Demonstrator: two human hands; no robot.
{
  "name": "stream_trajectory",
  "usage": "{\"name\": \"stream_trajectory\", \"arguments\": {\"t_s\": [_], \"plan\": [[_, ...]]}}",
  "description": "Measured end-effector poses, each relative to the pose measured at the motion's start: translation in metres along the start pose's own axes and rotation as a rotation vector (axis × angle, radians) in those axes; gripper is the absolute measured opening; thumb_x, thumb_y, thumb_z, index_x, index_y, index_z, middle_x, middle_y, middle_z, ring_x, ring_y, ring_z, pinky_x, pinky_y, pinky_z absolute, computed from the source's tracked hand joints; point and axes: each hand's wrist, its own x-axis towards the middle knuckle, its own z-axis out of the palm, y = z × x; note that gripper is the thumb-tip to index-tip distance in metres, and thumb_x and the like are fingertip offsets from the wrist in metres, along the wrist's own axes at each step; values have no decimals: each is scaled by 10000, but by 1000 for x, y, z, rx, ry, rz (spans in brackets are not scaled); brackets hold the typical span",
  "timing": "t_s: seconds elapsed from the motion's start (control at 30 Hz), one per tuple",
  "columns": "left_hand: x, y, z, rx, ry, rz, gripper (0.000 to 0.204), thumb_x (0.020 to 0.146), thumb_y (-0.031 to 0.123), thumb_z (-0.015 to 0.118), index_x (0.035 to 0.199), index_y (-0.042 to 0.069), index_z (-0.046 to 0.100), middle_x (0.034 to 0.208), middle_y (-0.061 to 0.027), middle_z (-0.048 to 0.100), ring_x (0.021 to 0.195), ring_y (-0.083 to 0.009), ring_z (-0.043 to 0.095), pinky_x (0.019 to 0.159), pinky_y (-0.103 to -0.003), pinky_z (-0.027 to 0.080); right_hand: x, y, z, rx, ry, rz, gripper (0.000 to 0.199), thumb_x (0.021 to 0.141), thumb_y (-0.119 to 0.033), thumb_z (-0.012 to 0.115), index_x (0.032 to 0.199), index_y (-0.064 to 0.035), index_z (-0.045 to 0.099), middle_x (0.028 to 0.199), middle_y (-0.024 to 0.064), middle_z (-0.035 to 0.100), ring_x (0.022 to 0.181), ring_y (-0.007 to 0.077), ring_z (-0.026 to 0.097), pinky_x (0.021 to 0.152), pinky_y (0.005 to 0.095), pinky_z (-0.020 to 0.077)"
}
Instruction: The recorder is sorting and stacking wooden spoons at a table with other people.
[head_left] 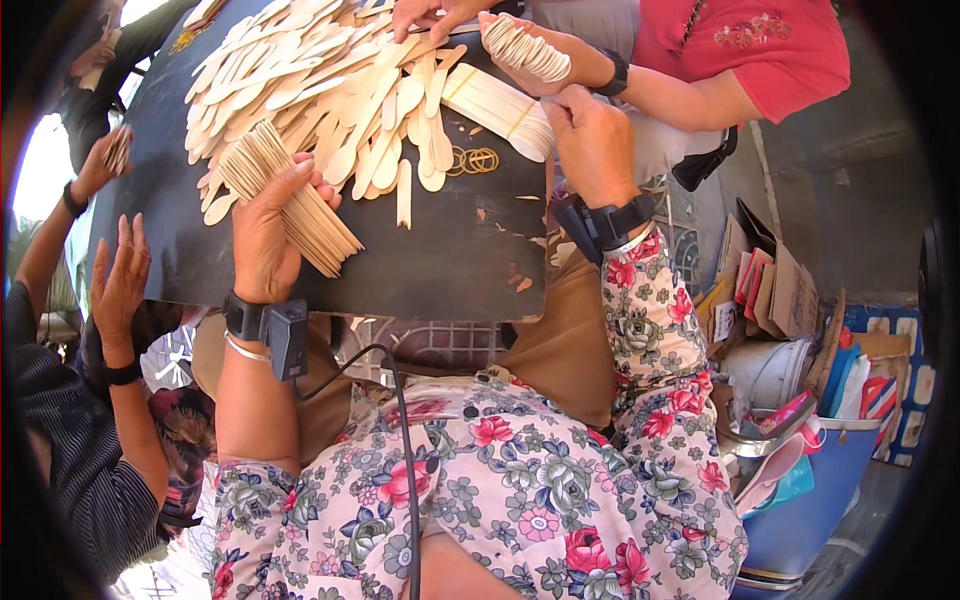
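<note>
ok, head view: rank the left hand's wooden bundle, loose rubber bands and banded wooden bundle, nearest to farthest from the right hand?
1. Banded wooden bundle: just left of the right hand.
2. Loose rubber bands: farther left, on the dark table.
3. Left hand's wooden bundle: farthest left, gripped in the left hand.
</note>
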Motion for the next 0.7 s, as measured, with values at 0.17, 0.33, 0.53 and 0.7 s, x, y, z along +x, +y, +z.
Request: {"name": "stream_trajectory", "arguments": {"t_s": [0.17, 0.33, 0.53, 0.7], "plan": [[0, 2, -3, 5, 24, -4, 281, 892, 75, 616, 1120, -59, 522, 809, -75, 591, 718, -177, 610, 694, -338, 536, -9, -36, 12, 255, -79, -244, 168, 845, -211, 628, 793, -52, 608, 747, 158, 640, 715, 360, 622, 642, 456, 482], [-2, 9, 1, -15, 4, 5, 302, 896, 68, 607, 1148, -69, 514, 806, -76, 594, 714, -177, 609, 690, -337, 531, -15, -57, 23, 302, -206, -302, 181, 840, -200, 625, 743, -50, 594, 690, 147, 610, 687, 342, 617, 627, 448, 478], [-2, 12, -6, -35, 24, 18, 244, 876, 68, 636, 1075, -60, 579, 796, -99, 626, 686, -197, 643, 654, -327, 566, -18, -83, 28, 256, -337, -355, 250, 814, -268, 642, 754, -26, 628, 683, 172, 630, 659, 355, 634, 616, 438, 504], [-10, 17, 2, -16, 23, 13, 274, 880, 65, 620, 1110, -57, 537, 776, -78, 598, 696, -190, 616, 684, -336, 538, -28, -111, 21, 72, -505, -291, 199, 719, -214, 653, 690, -17, 650, 644, 188, 636, 630, 335, 663, 568, 420, 519]]}}
